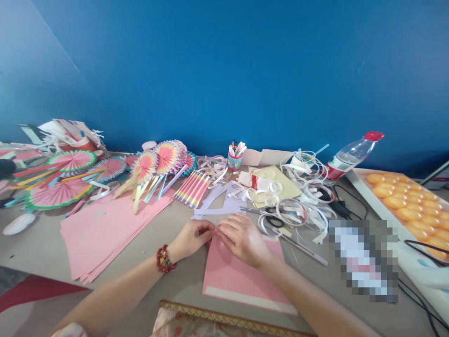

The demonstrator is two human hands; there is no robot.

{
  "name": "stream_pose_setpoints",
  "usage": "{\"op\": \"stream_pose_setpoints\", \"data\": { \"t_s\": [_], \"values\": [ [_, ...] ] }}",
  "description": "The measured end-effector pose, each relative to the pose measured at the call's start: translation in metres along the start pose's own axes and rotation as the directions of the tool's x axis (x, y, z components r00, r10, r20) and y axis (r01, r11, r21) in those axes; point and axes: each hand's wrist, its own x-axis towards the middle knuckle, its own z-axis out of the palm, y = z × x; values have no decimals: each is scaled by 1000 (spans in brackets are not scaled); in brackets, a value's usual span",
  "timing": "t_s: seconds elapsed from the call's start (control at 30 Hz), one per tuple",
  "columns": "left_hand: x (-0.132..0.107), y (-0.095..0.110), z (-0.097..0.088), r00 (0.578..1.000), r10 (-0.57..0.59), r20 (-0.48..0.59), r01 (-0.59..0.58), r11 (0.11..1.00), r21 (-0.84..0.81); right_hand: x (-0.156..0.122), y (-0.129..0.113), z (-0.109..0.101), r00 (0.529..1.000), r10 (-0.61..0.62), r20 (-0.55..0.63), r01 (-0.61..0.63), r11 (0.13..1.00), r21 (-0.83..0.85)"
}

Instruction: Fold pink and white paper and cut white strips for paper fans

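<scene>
A pink sheet of paper (242,281) lies in front of me, with a pale strip along its near edge and another partly showing at its far edge. At its far left corner my left hand (192,238), a red bead bracelet on the wrist, pinches the paper between thumb and fingers. My right hand (243,241) lies across the far part of the sheet, its closed fingertips meeting the left ones at that corner. What exactly sits between the fingertips is hidden. Just beyond the hands are lilac paper strips (219,201) and a striped pleated paper piece (192,188).
To the left are stacked pink sheets (101,234), folded paper fans (143,166) and a white mouse (19,224). Scissors (273,221), a grey pen-like cutter (305,250) and tangled white strips (298,210) lie right. A bottle (354,154) and pen cup (235,161) stand near the blue wall.
</scene>
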Motion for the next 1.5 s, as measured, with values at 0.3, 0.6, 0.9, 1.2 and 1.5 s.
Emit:
{"op": "stream_pose_setpoints", "data": {
  "t_s": [0.3,0.6,0.9,1.2,1.5],
  "values": [
    [0,0,2,1000,-10,15,10,1000,-1,2,1,0,1000,-10,4,10,1000,11],
    [0,-3,2,1000,-8,15,8,1000,-5,1,5,0,1000,-23,-6,23,998,51],
    [0,-3,1,1000,-19,15,19,1000,-3,0,2,2,1000,-15,-4,15,999,42],
    [-1,2,2,1000,-22,19,22,1000,-3,1,3,0,999,-33,-5,33,999,39],
    [-1,3,2,1000,-5,12,5,1000,18,1,6,2,1000,-21,-6,21,996,85]
  ]
}}
